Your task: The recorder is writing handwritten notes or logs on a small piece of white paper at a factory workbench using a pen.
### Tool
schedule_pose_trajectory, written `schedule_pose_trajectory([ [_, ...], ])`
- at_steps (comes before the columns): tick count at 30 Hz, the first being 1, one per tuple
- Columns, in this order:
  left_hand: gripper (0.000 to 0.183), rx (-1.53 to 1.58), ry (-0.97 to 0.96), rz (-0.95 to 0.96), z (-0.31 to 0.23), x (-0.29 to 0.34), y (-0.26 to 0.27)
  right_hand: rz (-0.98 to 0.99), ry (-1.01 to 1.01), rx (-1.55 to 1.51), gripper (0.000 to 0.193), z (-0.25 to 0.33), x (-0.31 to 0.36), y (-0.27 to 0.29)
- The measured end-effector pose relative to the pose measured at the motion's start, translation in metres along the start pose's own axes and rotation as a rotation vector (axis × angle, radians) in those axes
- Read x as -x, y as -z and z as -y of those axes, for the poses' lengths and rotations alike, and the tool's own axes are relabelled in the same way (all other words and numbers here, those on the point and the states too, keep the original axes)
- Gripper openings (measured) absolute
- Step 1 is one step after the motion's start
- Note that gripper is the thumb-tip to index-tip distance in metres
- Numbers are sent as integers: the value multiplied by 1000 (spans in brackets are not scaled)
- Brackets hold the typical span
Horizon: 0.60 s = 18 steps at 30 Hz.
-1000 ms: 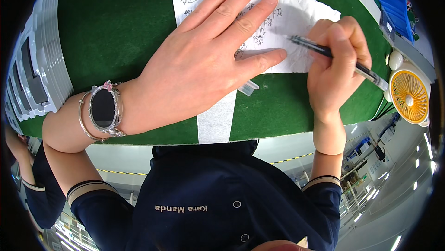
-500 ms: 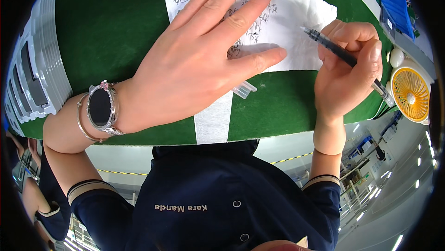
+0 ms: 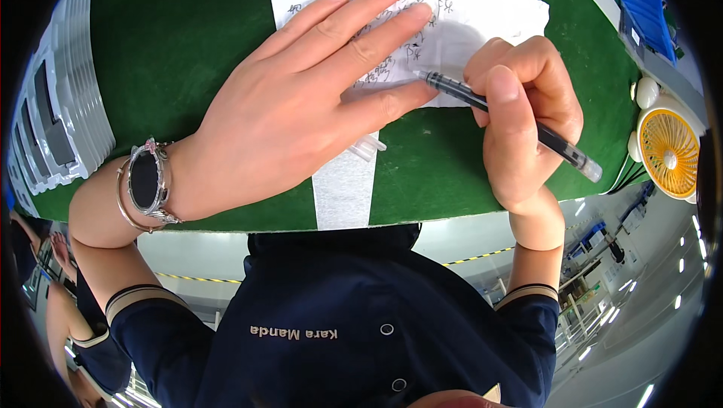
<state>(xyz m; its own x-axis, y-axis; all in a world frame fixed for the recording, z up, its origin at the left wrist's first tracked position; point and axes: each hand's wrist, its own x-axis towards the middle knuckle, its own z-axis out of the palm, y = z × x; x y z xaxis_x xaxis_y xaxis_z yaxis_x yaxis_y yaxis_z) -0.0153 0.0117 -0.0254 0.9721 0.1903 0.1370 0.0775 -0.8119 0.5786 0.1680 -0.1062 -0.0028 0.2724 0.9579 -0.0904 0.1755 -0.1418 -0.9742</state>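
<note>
A torn white sheet of paper (image 3: pixel 482 9) with handwriting lies on the green table top (image 3: pixel 188 39). My left hand (image 3: pixel 301 114) lies flat on the sheet, fingers spread a little, pinning it down; a watch (image 3: pixel 144 180) and a bracelet are on that wrist. My right hand (image 3: pixel 523 122) grips a black pen (image 3: pixel 504 110) whose tip touches the paper near my left thumb. A clear pen cap (image 3: pixel 367 148) pokes out from under my left hand.
A white strip (image 3: pixel 343 193) runs across the green top toward me. Grey stacked trays (image 3: pixel 56 114) stand at the left edge. A small yellow fan (image 3: pixel 666 155) and a blue bin (image 3: pixel 640 1) sit at the right. Another person is at lower left.
My right hand has moved left and closer with the pen, its tip now near my left thumb. The view has shifted so the paper sits more central; my left hand stays flat.
</note>
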Motion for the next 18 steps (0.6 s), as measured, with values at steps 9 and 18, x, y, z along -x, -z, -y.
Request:
schedule_pose_trajectory([
  [9,40,-15,-10,11,1,1,-1,-15,27,-17,18,-12,-3,-1],
  [18,39,-21,-5,1,1,1,-2,-32,-5,49,19,-8,-4,-3],
])
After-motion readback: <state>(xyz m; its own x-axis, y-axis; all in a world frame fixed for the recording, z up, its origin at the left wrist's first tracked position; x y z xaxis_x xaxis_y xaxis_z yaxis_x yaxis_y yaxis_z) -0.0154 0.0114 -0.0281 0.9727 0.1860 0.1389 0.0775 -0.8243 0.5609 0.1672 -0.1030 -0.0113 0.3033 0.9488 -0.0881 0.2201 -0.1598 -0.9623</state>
